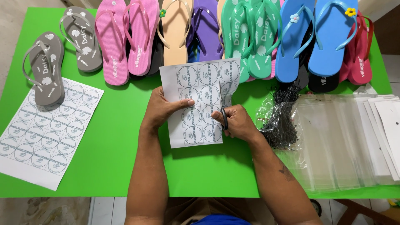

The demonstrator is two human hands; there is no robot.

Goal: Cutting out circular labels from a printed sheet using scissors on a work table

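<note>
While the left hand [160, 109] pinches the white paper sheet of round stickers [200, 102] above the bright green tabletop [112, 137], the right hand [235, 123] is closed around small black scissors [224, 118] cutting into it; colourful flip-flops [233, 37] lie behind.

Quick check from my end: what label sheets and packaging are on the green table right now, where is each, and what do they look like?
Held label sheet: centre, white, grid of round labels; left hand grips it, right hand cuts it with scissors.
Second label sheet: left edge of the table, white, full grid of round labels, partly under a grey sandal.
Clear plastic bags: right side, a flat overlapping stack.
Black ties: bundled in a clear bag, beside the stack.
</note>
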